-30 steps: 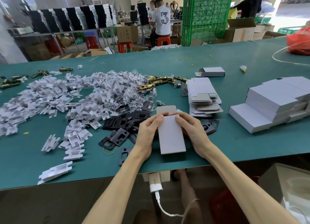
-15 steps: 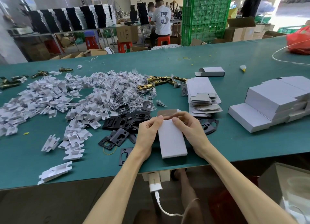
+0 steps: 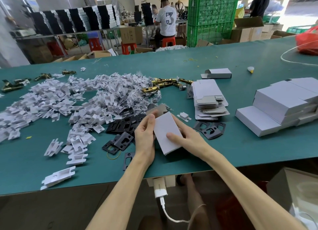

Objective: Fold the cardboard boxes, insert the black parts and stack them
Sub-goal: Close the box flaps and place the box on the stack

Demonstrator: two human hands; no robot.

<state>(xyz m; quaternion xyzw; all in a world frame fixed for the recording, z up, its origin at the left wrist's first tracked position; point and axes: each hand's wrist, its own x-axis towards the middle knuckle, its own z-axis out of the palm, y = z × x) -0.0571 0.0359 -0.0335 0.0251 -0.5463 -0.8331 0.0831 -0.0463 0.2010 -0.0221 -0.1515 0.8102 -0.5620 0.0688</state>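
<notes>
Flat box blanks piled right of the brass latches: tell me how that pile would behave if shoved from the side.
The pile of flat box blanks would probably shear and fan out rather than slide as one: its lower sheets already sit askew. A single blank looks like thin card, so it is likely light and bendy along its creases.
</notes>
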